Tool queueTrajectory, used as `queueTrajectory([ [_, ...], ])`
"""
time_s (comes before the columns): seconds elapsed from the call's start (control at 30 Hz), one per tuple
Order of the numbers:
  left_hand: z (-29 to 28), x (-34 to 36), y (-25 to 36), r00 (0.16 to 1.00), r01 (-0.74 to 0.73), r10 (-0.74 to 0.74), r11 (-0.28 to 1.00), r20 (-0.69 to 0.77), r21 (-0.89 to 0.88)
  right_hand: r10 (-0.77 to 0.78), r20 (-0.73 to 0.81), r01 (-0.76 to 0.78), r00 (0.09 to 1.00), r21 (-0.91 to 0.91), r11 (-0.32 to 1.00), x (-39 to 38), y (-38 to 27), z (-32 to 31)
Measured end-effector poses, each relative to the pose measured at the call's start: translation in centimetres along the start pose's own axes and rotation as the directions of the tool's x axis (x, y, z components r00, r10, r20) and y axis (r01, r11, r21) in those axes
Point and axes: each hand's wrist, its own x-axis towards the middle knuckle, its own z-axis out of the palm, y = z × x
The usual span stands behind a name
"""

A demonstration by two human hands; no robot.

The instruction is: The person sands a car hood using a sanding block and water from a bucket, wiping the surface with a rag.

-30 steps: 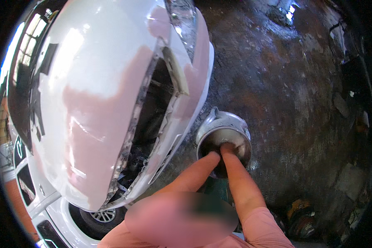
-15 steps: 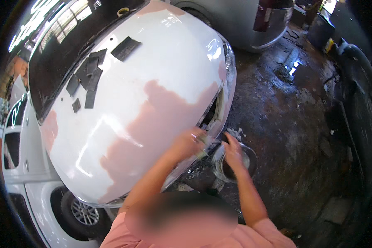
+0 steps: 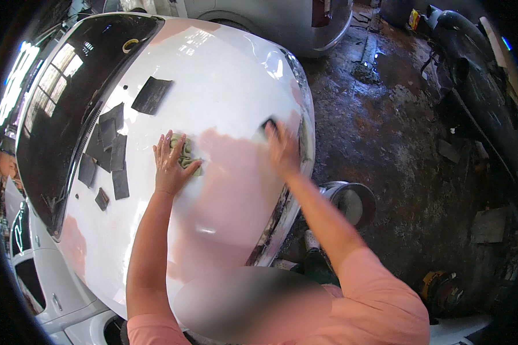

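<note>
Left grip (image 3: 169, 168), spread on cloth (image 3: 186, 152), and right grip (image 3: 282, 150), unclear, have left the bucket (image 3: 369, 202).

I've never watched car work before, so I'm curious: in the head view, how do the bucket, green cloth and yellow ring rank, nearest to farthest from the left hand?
From the left hand:
1. Green cloth: touching it, partly covered by it.
2. Yellow ring: ahead and to the left.
3. Bucket: to the right, lower in the picture.

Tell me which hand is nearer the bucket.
Right. The right hand is up and left of the bucket in view; the left hand, on the cloth, lies farther left.
</note>
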Motion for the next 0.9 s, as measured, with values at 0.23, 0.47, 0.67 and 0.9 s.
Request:
queueTrajectory([
  [0.23,1.0,2.3,-1.7,0.999,0.044,-0.044,0.999,0.005,-0.021,-0.018,0.060,0.023,0.998,-0.076,0.997,-3.6,-4.7,2.2],
  [0.47,2.3,6.5,1.7,0.999,-0.018,0.015,0.998,-0.049,-0.057,-0.008,0.047,0.018,0.999,-0.204,0.979,8.7,8.5,-0.4],
  [0.67,0.9,3.3,-0.9,0.998,0.050,-0.051,0.999,0.029,0.016,-0.035,0.164,0.049,0.986,-0.080,0.996,-2.1,-3.3,0.5],
  [0.9,1.6,6.3,1.4,1.000,0.001,-0.001,1.000,-0.004,-0.029,-0.124,0.073,0.124,0.990,0.010,0.992,9.9,8.3,-0.8],
])
